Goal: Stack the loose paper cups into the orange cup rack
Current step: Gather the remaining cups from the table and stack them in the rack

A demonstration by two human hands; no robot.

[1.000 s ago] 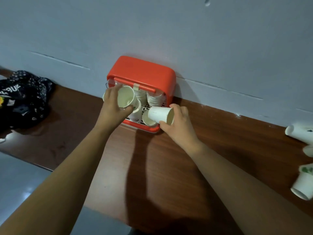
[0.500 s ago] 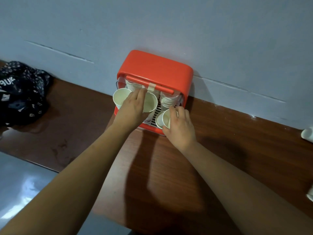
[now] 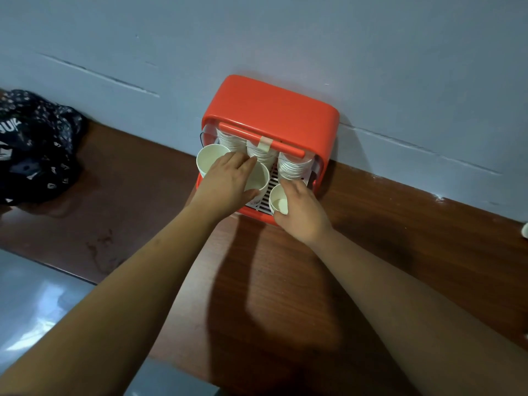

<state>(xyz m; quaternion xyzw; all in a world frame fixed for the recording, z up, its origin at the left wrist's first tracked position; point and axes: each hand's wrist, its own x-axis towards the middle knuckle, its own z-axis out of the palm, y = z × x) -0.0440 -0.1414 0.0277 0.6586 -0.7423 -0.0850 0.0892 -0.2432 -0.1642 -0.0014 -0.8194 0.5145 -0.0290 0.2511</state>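
Observation:
The orange cup rack [image 3: 274, 110] stands against the wall on the wooden table, its front open. Three stacks of white paper cups [image 3: 291, 167] fill its back row. My left hand [image 3: 228, 181] lies over the front left of the rack, between two upright cups: one at the left [image 3: 210, 160], one in the middle [image 3: 258, 178] that its thumb and fingers hold. My right hand [image 3: 303, 210] grips a smaller-looking white cup [image 3: 278, 200] at the rack's front right, mouth up.
A dark patterned bag [image 3: 34, 147] lies at the left end of the brown table [image 3: 371, 252]. A white cup edge [image 3: 525, 231] shows at the far right. The grey wall rises right behind the rack.
Both hands have brought their cups from in front of the rack down into its front row. The right-hand cup has turned from lying sideways to mouth up. The camera view shifted right.

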